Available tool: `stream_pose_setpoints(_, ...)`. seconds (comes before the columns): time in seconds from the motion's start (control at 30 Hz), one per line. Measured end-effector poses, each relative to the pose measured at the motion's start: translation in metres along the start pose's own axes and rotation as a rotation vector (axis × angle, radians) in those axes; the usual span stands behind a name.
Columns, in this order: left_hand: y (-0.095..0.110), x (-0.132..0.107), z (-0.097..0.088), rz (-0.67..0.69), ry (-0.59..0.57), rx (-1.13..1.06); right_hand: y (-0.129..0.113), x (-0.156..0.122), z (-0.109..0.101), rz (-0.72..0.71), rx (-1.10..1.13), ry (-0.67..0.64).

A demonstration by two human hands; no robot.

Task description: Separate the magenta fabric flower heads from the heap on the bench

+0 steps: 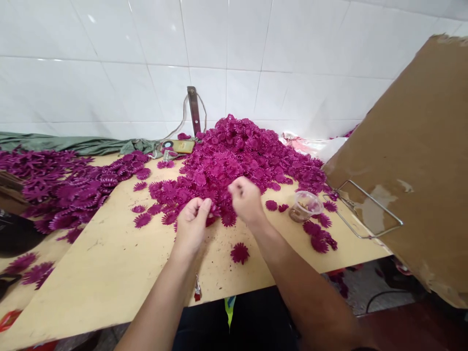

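Note:
My left hand (193, 219) is closed in a pinch at the front of a large heap of purple flower-shaped discs (237, 151). A purple flower disc (215, 210) shows at its thumb and fingertips. To the right and slightly higher, my right hand (246, 199) is closed, its fingers curled together; whatever is in them is too small or hidden to make out. The two hands are a short way apart. One loose purple disc (240, 253) lies flat on the table between my forearms. A clear plastic cup (306, 205) with small brownish bits stands to the right.
A second purple pile (80, 190) spreads along the left side. Behind the heap lie a yellowish device (181, 146) and green cloth (73, 144). A large cardboard sheet (409, 156) leans at the right, with a bent metal wire frame (383, 209). The wooden tabletop (106, 278) ends near my lap.

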State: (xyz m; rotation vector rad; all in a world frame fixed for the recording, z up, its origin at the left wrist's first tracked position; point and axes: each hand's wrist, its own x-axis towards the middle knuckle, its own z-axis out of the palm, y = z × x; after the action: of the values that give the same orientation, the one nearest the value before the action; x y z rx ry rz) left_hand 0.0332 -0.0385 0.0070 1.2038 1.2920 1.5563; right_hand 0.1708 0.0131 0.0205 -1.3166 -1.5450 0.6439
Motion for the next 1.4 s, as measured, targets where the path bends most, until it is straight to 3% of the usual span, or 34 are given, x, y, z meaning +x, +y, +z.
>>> stream_pose_setpoints(0.07, 0.003, -0.001, -0.007, 0.027, 0.061, -0.025, 0.015, 0.016, -0.013, 0.093, -0.134, 0.207)
stream_pose_setpoints(0.17, 0.008, -0.001, -0.012, -0.038, 0.027, -0.031, 0.032, 0.029, -0.028, 0.158, -0.232, 0.23)
stream_pose_setpoints(0.23, 0.008, 0.001, -0.01, -0.096, -0.044, -0.047, 0.033, 0.025, -0.03, 0.097, -0.258, 0.191)
stream_pose_setpoints(0.37, 0.006, 0.004, -0.002, -0.147, -0.113, -0.089, 0.008, -0.003, -0.019, -0.101, -0.168, -0.028)
stream_pose_setpoints(0.5, 0.003, 0.006, 0.0, -0.155, -0.084, -0.059, -0.019, -0.025, -0.007, -0.12, 0.012, -0.208)
stream_pose_setpoints(0.6, 0.002, 0.005, -0.001, -0.178, -0.086, -0.013, -0.021, -0.028, -0.001, -0.054, 0.044, -0.309)
stream_pose_setpoints(0.7, 0.002, 0.004, -0.001, -0.182, -0.091, 0.012, -0.015, -0.026, 0.003, 0.057, 0.221, -0.47)
stream_pose_setpoints(0.77, 0.0, 0.003, 0.001, -0.175, -0.093, 0.011, -0.011, -0.025, 0.005, 0.077, 0.304, -0.502)
stream_pose_setpoints(0.9, -0.005, 0.002, 0.008, -0.144, -0.115, 0.011, -0.003, -0.022, 0.008, 0.041, 0.284, -0.382)
stream_pose_setpoints(1.0, -0.005, 0.003, 0.003, -0.136, -0.036, -0.032, 0.013, -0.008, -0.001, 0.061, 0.217, -0.098)
stream_pose_setpoints(1.07, -0.004, 0.003, -0.006, -0.143, 0.074, -0.076, 0.025, 0.005, -0.012, 0.171, 0.164, 0.174)
stream_pose_setpoints(1.13, -0.003, 0.005, -0.016, -0.166, 0.131, -0.071, 0.031, 0.013, -0.022, 0.272, 0.233, 0.246)
stream_pose_setpoints(1.2, -0.003, 0.007, -0.022, -0.176, 0.112, -0.02, 0.029, 0.013, -0.024, 0.334, 0.374, 0.147)
stream_pose_setpoints(1.3, -0.004, 0.015, -0.025, -0.108, 0.101, 0.116, 0.015, 0.002, -0.015, 0.383, 0.548, -0.118)
stream_pose_setpoints(1.4, -0.005, 0.024, -0.025, 0.015, 0.215, 0.337, 0.003, -0.009, -0.006, 0.354, 0.59, -0.209)
